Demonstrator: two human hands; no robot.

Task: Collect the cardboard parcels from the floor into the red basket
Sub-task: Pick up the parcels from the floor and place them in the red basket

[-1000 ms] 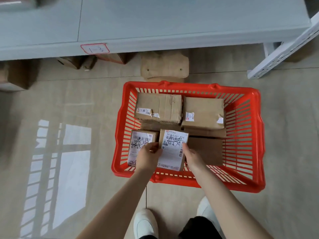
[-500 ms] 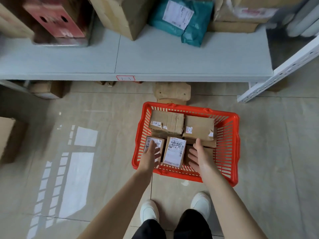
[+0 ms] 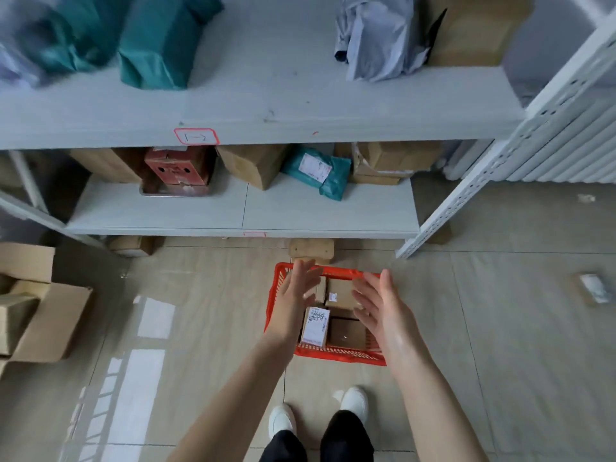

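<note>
The red basket (image 3: pixel 336 356) stands on the tiled floor in front of my feet, with several cardboard parcels packed inside. One parcel with a white label (image 3: pixel 315 325) lies near the front, a plain brown one (image 3: pixel 340 294) behind it. My left hand (image 3: pixel 296 296) hovers above the basket's left side with straight fingers, holding nothing. Over the right side my right hand (image 3: pixel 380 303) is also raised and empty. A small parcel (image 3: pixel 591 288) lies on the floor far right.
A grey shelf unit (image 3: pixel 260 225) stands right behind the basket, loaded with boxes and teal and grey mailer bags. A cardboard piece (image 3: pixel 311 250) lies under its lowest shelf. Open cardboard boxes (image 3: pixel 43 315) sit at the left. A white radiator (image 3: pixel 566 151) is at the right.
Both hands let go of the labelled parcel and rose out of the basket. My head has lifted, so the basket looks smaller and the upper shelves came into view.
</note>
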